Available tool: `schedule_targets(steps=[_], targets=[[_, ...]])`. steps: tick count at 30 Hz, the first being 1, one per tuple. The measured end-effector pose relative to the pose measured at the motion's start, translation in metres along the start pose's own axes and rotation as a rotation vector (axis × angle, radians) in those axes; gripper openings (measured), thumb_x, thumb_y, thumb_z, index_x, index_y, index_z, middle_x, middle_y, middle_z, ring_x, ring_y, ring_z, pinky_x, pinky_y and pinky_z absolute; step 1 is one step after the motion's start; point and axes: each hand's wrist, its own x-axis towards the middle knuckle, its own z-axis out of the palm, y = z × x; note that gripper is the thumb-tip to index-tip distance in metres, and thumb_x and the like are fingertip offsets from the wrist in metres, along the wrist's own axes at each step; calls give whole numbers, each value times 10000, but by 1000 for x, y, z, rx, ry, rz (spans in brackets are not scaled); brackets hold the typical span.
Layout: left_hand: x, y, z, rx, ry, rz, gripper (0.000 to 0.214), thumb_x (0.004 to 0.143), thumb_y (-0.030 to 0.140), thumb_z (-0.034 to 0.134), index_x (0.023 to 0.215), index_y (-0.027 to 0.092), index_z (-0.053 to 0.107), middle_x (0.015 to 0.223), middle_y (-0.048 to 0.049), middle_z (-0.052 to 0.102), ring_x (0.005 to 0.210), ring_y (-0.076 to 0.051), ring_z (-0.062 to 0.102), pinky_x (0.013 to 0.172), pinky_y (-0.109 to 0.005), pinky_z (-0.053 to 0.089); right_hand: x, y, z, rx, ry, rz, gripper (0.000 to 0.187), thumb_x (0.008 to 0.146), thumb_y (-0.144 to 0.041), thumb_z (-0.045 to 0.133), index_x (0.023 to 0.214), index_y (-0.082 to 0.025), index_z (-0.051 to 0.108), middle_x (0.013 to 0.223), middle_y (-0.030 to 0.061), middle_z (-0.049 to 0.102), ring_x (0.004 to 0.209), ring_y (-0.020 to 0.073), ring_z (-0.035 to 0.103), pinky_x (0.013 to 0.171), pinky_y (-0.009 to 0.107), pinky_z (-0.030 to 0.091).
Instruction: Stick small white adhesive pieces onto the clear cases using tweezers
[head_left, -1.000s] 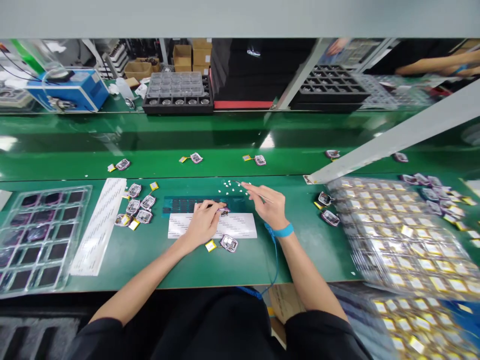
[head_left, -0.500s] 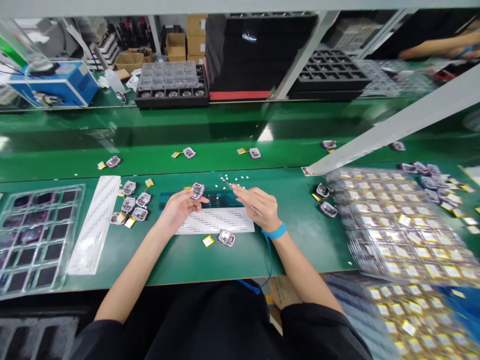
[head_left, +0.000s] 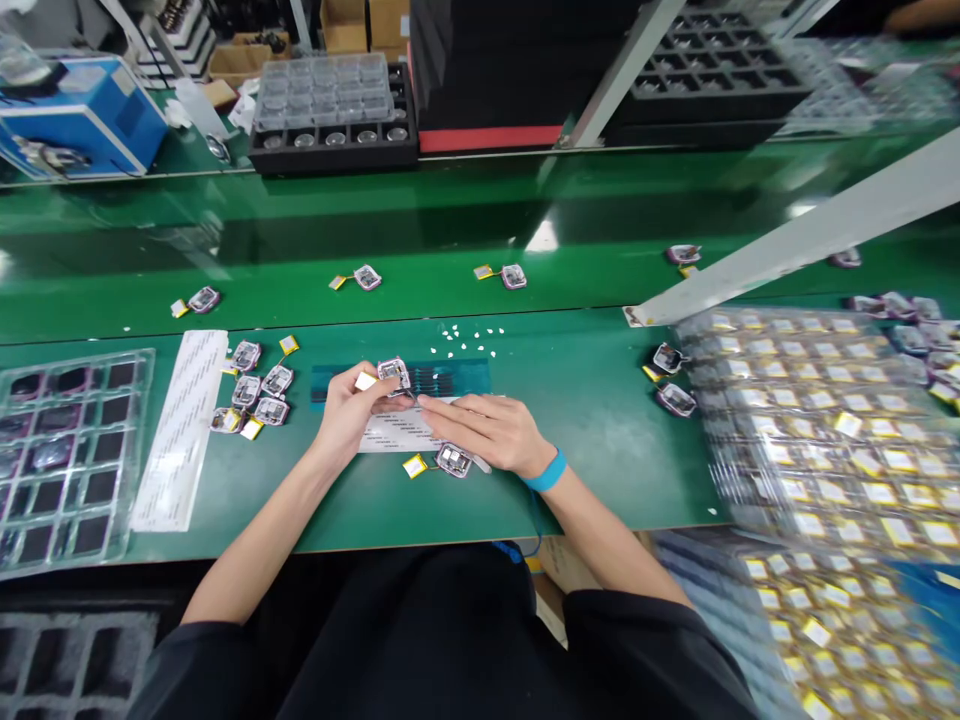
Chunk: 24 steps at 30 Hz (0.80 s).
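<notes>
My left hand [head_left: 351, 403] grips a small watch housing [head_left: 394, 374] with its circuit side showing; its wired battery [head_left: 365, 381] lies at the fingers. Close beside it, my right hand [head_left: 491, 430] is closed round slim metal tweezers [head_left: 482, 464], whose tip is at the housing's lower edge. Under both hands lie a teal strip [head_left: 472, 375] and a white printed sheet [head_left: 386, 436]. Another open watch housing [head_left: 453, 459] with a yellow-edged battery [head_left: 414, 466] rests just below the right hand. Tiny white pieces [head_left: 451, 349] are scattered beyond the strip.
Several housings [head_left: 247, 390] cluster at left, near a white label strip [head_left: 180, 430] and a clear tray [head_left: 71, 450]. Stacked battery trays [head_left: 817, 430] fill the right side. A slanted white post [head_left: 795, 225] stands at right. More housings [head_left: 367, 277] sit along the green far strip.
My right hand has moved left and down, from the white pieces to the held housing. The left hand has turned the housing, and its battery now shows. The view has tilted down.
</notes>
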Motion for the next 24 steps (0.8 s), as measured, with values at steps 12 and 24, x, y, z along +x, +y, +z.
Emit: schedule_targets(steps=[12, 24], targets=[[-2, -5, 2, 35, 11, -24, 393, 554, 334, 928, 621, 170, 578, 569, 22, 683, 504, -140, 691, 590, -249, 611, 0, -2, 3, 84, 52, -17, 294, 1006, -204, 632, 1249, -350, 708, 1298, -42, 712, 901, 155, 752, 796, 328, 677], [-3, -7, 6, 94, 56, 5, 481, 530, 468, 952, 688, 164, 614, 578, -11, 709, 531, -181, 725, 598, -279, 625, -3, 1, 9, -99, 190, -144, 418, 1017, -145, 590, 1429, -182, 532, 1254, 67, 747, 860, 156, 742, 715, 312, 662]])
